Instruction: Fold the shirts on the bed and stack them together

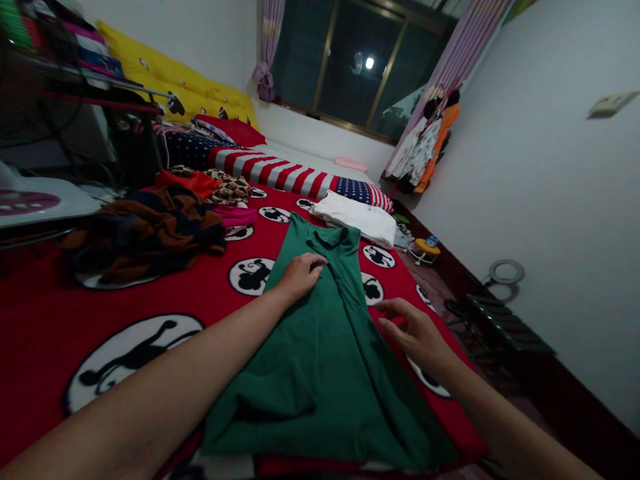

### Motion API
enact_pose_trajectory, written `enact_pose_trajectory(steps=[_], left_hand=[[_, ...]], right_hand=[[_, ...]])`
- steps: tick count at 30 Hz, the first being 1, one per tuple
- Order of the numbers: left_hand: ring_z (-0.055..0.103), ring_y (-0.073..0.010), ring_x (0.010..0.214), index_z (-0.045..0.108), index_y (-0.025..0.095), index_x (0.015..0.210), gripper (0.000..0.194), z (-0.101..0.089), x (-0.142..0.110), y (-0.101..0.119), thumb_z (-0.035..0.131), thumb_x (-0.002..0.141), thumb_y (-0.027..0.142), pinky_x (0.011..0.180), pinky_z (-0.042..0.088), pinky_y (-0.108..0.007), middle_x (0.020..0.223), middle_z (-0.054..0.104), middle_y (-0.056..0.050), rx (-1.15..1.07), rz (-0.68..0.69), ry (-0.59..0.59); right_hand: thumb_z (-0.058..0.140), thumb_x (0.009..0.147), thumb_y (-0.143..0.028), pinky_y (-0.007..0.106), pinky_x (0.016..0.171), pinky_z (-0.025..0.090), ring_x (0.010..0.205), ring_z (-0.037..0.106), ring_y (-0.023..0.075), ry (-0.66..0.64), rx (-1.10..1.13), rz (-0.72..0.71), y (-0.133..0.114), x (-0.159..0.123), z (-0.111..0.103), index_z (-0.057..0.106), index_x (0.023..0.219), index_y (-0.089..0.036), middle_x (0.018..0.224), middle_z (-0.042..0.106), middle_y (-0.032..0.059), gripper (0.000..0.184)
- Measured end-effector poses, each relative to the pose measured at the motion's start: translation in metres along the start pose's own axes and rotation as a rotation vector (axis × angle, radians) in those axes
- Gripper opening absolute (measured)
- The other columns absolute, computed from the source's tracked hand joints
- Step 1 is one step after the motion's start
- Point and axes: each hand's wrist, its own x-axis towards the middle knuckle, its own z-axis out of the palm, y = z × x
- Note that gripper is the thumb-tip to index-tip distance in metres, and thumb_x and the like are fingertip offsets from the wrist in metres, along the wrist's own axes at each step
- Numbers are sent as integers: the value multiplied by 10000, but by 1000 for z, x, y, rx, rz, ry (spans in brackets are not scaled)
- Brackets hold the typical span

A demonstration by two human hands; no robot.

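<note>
A green dress (325, 347) lies lengthwise on a red blanket (220, 380), its neckline at the far end and its wide hem towards me. Soft creases run down its middle and lower left. My left hand (303, 275) rests on the upper part of the dress, below the neckline, with loosely bent fingers and no cloth visibly gripped. Just off the right edge of the dress, my right hand (413, 331) hovers over the blanket. Its thumb and fingers are apart and hold nothing.
A folded white garment (357, 217) lies beyond the dress. Heaped at the left are brown-and-black striped clothes (155, 230). Behind is a bed with a flag-patterned cover (280, 170). A dark slatted stool (507, 323) and a small yellow stool (425, 248) stand along the right wall.
</note>
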Motion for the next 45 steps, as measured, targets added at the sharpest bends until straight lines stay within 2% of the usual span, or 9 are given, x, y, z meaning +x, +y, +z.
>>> enact_pose_trajectory(steps=[7,11,16,21,29,34,38,42,45], left_hand=[[625,-190,974,631,175,1113,322,9,-7,7,571,804,104,903,488,-315,1058,659,-63,83,196,-116],[580,-202,1104,561,212,1251,487,12,-3,10,545,788,61,951,469,-319,1249,582,-62,217,246,-184],[593,-203,1093,587,247,1246,536,14,16,9,523,761,29,908,484,-289,1260,593,-37,369,266,-309],[650,-203,911,738,200,907,271,17,37,12,521,796,81,827,503,-285,959,688,-61,391,224,-317],[637,-172,879,729,170,895,325,-19,53,18,486,743,15,858,482,-268,897,695,-47,305,301,-115],[641,-177,846,749,206,852,304,-27,40,-2,510,739,57,805,489,-257,881,701,-41,350,223,-194],[657,-172,843,748,219,861,309,-19,29,-9,482,769,92,806,487,-252,892,728,-19,274,102,-217],[654,-199,797,709,233,1015,266,-10,23,-3,573,815,345,714,500,-278,883,715,-23,232,-69,-137],[642,-217,852,675,256,1081,360,-5,15,0,665,752,404,719,495,-284,934,683,-32,286,-46,-128]], right_hand=[[619,785,-381,285,680,434,781,575,182,-138,-202,211,6,-86,-6,603,900,-218,892,612,32,200],[559,792,-288,250,652,407,717,522,149,-27,-20,178,0,-94,1,480,707,-202,759,540,1,145],[510,864,-438,206,522,348,595,415,108,56,301,226,-15,-91,2,457,742,-204,653,405,-42,270],[556,848,-460,200,504,338,584,419,102,21,425,185,-40,-77,3,490,739,-195,652,442,-31,294],[593,832,-434,205,503,336,583,450,110,-58,363,34,-87,-58,12,571,779,-210,626,482,-29,231],[615,818,-460,220,668,430,855,608,179,-403,190,-39,-88,-53,44,662,1079,-245,967,664,51,341],[660,793,-449,203,677,443,859,646,181,-762,179,-251,-90,-37,39,674,1140,-262,1012,696,50,394],[640,812,-461,204,608,456,773,650,166,-499,140,-143,-92,5,14,721,1009,-245,896,714,36,303],[586,842,-412,217,540,448,619,626,140,-283,107,-147,-76,66,7,709,921,-190,769,696,34,265]])
